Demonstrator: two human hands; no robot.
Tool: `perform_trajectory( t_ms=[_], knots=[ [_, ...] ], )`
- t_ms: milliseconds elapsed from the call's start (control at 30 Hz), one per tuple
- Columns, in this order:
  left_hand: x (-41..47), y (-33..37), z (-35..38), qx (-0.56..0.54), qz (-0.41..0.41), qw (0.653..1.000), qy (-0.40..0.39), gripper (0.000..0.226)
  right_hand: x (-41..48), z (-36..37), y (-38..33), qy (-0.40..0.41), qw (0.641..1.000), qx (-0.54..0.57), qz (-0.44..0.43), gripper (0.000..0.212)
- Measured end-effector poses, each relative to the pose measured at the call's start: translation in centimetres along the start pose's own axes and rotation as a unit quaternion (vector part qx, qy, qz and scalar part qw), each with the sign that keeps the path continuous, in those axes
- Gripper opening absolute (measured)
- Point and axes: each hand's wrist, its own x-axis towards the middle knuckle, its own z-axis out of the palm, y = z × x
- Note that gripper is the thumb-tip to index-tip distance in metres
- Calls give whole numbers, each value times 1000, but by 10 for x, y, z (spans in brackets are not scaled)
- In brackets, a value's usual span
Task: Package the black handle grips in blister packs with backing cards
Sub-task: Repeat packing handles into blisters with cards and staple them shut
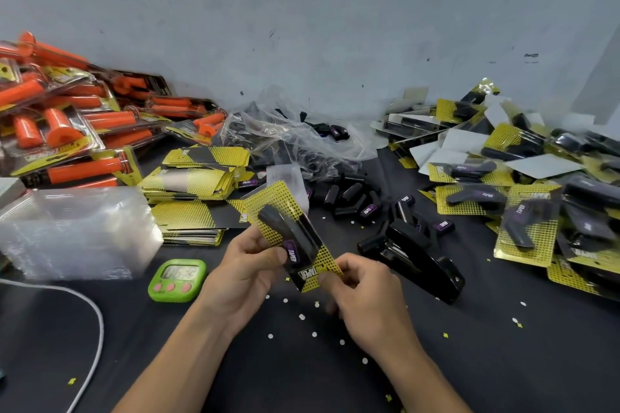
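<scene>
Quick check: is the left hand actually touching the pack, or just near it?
Touching. The head view shows the left hand gripping the pack: its thumb lies on the front and its fingers curl behind the edge.

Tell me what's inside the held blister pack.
One black handle grip with a purple label, on a yellow-and-black backing card. Its back is hidden; the left hand covers one edge.

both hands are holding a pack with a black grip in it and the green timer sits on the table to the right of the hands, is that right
Not quite. The head view shows the green timer on the table to the left of the hands, not the right. The rest holds: the left hand and the right hand both hold the pack with a black grip in it.
</scene>
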Motion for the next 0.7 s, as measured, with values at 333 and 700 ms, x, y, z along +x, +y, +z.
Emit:
perform_trajectory(
  t_ms=[333,700],
  knots=[
    [2,19,-10,-88,-11,984,157,30,2,-2,7,44,999,15,1,18],
    [-5,15,-2,33,-71,977,198,30,6,-7,10,33,987,157,-16,27]
  ],
)
